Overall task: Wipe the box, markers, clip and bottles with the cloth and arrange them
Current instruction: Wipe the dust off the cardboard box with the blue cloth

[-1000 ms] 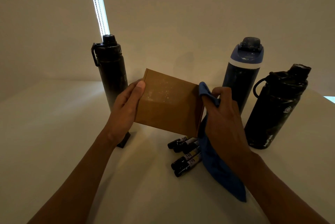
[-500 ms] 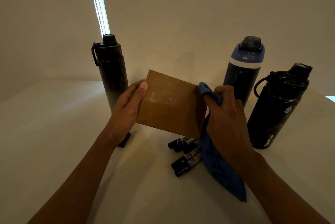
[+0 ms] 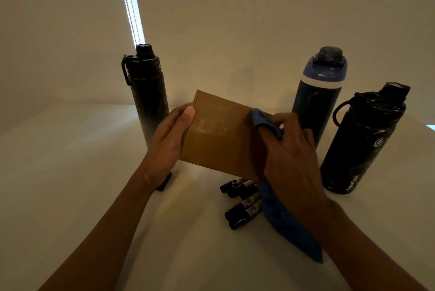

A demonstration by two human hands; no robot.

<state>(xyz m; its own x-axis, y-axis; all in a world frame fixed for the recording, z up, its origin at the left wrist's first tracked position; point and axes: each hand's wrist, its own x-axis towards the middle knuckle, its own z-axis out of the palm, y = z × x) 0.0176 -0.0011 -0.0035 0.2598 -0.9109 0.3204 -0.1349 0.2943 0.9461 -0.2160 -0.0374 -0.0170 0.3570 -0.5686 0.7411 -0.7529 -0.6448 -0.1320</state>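
Observation:
My left hand (image 3: 168, 142) grips the left edge of a flat brown cardboard box (image 3: 219, 140), held tilted above the table with pale dust on its face. My right hand (image 3: 289, 149) grips a blue cloth (image 3: 282, 222) and presses it against the box's right part; the cloth's tail hangs down to the table. Several black markers (image 3: 242, 203) lie below the box. A small black clip (image 3: 164, 182) peeks out under my left wrist. Three dark bottles stand upright: a tall black one (image 3: 148, 93), a blue-capped one (image 3: 317, 100) and a wide black one (image 3: 362, 142).
The white table (image 3: 70, 173) runs back to a plain wall. A bright strip of window with a bead chain (image 3: 129, 3) stands behind the left bottle. The table's right edge shows at the far right.
My right hand with the cloth has slid from the box's right edge leftwards onto its face. The box has stayed in my left hand, almost still.

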